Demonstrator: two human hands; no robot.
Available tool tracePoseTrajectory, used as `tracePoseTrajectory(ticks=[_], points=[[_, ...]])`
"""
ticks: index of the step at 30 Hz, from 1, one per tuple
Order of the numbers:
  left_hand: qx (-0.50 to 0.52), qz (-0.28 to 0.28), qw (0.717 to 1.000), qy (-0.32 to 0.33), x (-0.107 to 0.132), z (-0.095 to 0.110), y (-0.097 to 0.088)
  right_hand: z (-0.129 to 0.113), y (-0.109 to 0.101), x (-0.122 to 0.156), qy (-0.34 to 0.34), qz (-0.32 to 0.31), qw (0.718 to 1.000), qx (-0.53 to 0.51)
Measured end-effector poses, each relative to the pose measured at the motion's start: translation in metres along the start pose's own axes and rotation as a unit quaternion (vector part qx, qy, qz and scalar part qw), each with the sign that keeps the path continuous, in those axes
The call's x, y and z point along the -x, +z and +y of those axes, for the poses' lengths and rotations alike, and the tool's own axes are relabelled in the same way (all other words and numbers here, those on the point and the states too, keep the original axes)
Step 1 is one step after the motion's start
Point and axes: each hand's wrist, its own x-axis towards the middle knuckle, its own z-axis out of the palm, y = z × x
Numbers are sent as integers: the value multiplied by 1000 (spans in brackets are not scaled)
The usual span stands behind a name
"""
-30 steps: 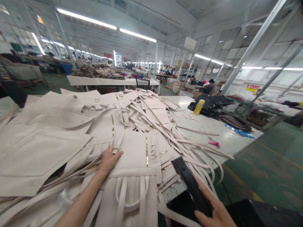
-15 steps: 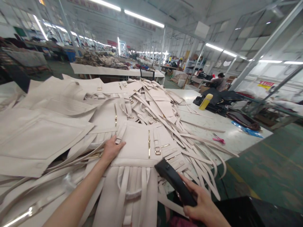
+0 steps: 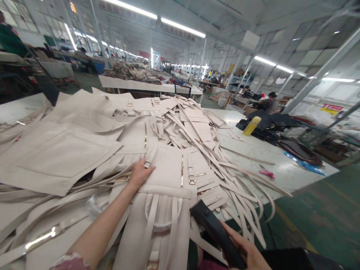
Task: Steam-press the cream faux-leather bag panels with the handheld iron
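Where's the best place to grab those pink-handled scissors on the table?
Probably by the pink handles of the scissors, coming from the near right edge of the table. They look to be lying flat, blades pointing away and leftward, so the handles face that side.

The left hand (image 3: 140, 173) rested at the left edge of a cream panel (image 3: 164, 168), its fingers touching a short buckled strap (image 3: 151, 155). The right hand (image 3: 243, 245) gripped a long black tool (image 3: 216, 228), whose blunt tip was just beside the panel's lower right side. A gold zip (image 3: 182, 170) ran up the panel near a buckle (image 3: 191, 180). More cream pieces (image 3: 67, 146) lay heaped to the left, and loose straps (image 3: 239, 187) fanned across the desk (image 3: 242, 159) to the right. Beyond them were pink-handled scissors (image 3: 267, 173), a yellow bottle (image 3: 252, 126) and a black pile (image 3: 271, 122).
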Motion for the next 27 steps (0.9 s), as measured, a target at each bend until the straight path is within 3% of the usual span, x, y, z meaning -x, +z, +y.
tracePoseTrajectory(ticks=[3,6,8,12,15,22,25,27], points=[[-2,4,1000,1,1,0,0,-15,14,-22,-10,18,999,-24],[4,4,1000,1,2,-1,0,-25,9,-29,-27,85,994,-64],[11,4,1000,-4,2,-1,1,-25,0,-20,-32,104,991,-75],[19,15,999,-25,3,2,2,-9,-8,6,-12,54,997,-58],[25,26,998,-42,8,11,-1,-3,4,8,-22,40,998,-53],[118,-41,991,-40,42,21,-21,-32,30,-17,-18,153,988,25],[143,-63,987,-46,54,17,-26,-39,39,-13,-30,112,992,40],[150,-73,985,-42,59,16,-27,-45,50,-10,-23,24,998,52]])
